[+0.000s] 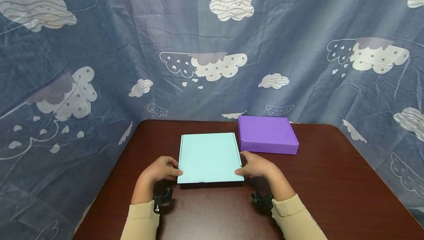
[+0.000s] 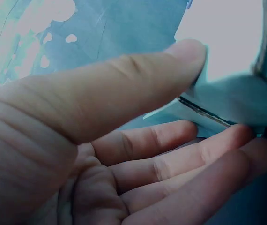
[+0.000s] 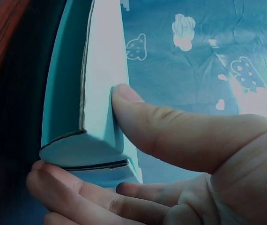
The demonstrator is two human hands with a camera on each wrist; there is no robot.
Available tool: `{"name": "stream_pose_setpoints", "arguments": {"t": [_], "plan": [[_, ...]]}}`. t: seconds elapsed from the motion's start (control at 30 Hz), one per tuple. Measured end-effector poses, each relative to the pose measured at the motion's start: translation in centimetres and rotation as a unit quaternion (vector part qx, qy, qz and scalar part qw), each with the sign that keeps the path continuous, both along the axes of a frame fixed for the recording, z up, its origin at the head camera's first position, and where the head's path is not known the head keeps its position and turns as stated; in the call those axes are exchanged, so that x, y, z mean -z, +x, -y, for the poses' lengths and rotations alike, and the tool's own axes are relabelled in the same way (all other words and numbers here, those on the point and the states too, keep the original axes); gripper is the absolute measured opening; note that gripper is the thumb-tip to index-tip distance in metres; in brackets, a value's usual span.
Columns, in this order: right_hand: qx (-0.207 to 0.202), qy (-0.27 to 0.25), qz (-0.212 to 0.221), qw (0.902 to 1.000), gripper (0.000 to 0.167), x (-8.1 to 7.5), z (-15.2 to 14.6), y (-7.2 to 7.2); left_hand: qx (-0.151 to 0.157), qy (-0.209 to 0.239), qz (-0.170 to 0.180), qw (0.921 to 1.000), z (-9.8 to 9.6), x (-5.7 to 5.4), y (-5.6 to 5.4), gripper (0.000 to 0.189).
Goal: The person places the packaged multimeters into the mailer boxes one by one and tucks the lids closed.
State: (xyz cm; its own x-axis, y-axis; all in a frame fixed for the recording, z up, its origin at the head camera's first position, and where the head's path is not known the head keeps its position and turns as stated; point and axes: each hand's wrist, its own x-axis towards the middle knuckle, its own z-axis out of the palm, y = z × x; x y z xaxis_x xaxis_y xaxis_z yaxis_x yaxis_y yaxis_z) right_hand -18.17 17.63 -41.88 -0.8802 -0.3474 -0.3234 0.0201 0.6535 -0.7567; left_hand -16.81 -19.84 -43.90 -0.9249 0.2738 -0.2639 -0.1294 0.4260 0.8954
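A flat mint-green cardboard box point(image 1: 210, 157) lies between both hands at the middle of the table, its plain lid facing up. My left hand point(image 1: 162, 169) holds its near left corner, the thumb on the lid's top and the fingers at the side. The right hand point(image 1: 257, 165) grips the near right corner the same way. Seen from the right wrist, a side flap point(image 3: 84, 152) of the lid shows at the corner, with a dark gap along the lid's front edge. The inside of the box cannot be made out.
A purple cardboard box point(image 1: 268, 131) with its lid down stands behind and to the right of the mint-green one. The dark brown table point(image 1: 331, 192) has a blue cloud-patterned cloth point(image 1: 205, 96) hanging behind it and at its sides. Each wrist carries a small black camera mount point(image 1: 163, 197).
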Motion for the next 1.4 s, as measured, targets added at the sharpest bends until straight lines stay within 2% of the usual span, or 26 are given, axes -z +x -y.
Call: {"name": "stream_pose_setpoints", "arguments": {"t": [0.2, 0.3, 0.5, 0.6, 0.67, 0.77, 0.83, 0.9, 1.03, 1.13, 1.2, 1.27, 1.33, 1.4], "plan": [[-0.007, 0.019, -0.023, 0.9995, 0.086, 0.3, -0.2, 0.2, -0.007, 0.001, 0.006, 1.0000, -0.5, 0.2, 0.1, 0.039], [-0.008, 0.050, -0.046, 0.9977, 0.088, 0.2, -0.2, 0.5, -0.012, -0.016, 0.003, 0.9998, -0.9, -0.1, 0.2, 0.050], [-0.010, 0.111, -0.119, 0.9866, 0.099, -0.5, -0.1, 1.0, -0.005, -0.074, -0.033, 0.9967, -2.0, -1.2, 0.7, 0.090], [-0.037, 0.135, -0.146, 0.9793, 0.099, -0.4, 0.2, 1.2, 0.017, -0.116, -0.060, 0.9913, -2.8, -1.3, 0.8, 0.094], [-0.053, 0.156, -0.159, 0.9736, 0.099, -0.1, 0.6, 1.2, 0.025, -0.155, -0.078, 0.9845, -3.5, -1.1, 0.7, 0.092], [-0.061, 0.207, -0.198, 0.9562, 0.100, 0.7, 1.4, 1.4, 0.026, -0.219, -0.108, 0.9694, -4.8, -0.6, 0.5, 0.088], [-0.057, 0.251, -0.239, 0.9363, 0.097, 1.4, 2.0, 1.5, 0.022, -0.258, -0.130, 0.9570, -5.5, -0.4, 0.4, 0.085], [-0.048, 0.290, -0.288, 0.9114, 0.091, 1.9, 2.6, 1.6, 0.014, -0.293, -0.155, 0.9433, -6.1, -0.3, 0.4, 0.081], [-0.030, 0.338, -0.372, 0.8640, 0.073, 2.7, 3.4, 1.3, -0.002, -0.366, -0.209, 0.9069, -7.1, -0.4, 0.7, 0.064], [-0.023, 0.348, -0.411, 0.8421, 0.068, 2.7, 3.8, 1.0, -0.009, -0.409, -0.239, 0.8807, -7.6, -0.6, 0.9, 0.050], [-0.018, 0.352, -0.418, 0.8374, 0.069, 2.6, 4.0, 0.9, -0.017, -0.426, -0.251, 0.8690, -7.9, -0.6, 1.0, 0.043], [-0.010, 0.353, -0.419, 0.8369, 0.070, 2.5, 4.1, 0.7, -0.030, -0.440, -0.252, 0.8613, -8.1, -0.7, 1.0, 0.038], [-0.007, 0.351, -0.406, 0.8440, 0.074, 2.5, 4.3, 0.7, -0.037, -0.460, -0.247, 0.8521, -8.2, -0.6, 1.0, 0.034], [-0.008, 0.343, -0.388, 0.8555, 0.076, 2.7, 4.4, 0.5, -0.031, -0.487, -0.237, 0.8404, -8.4, -0.5, 0.9, 0.037]]}}
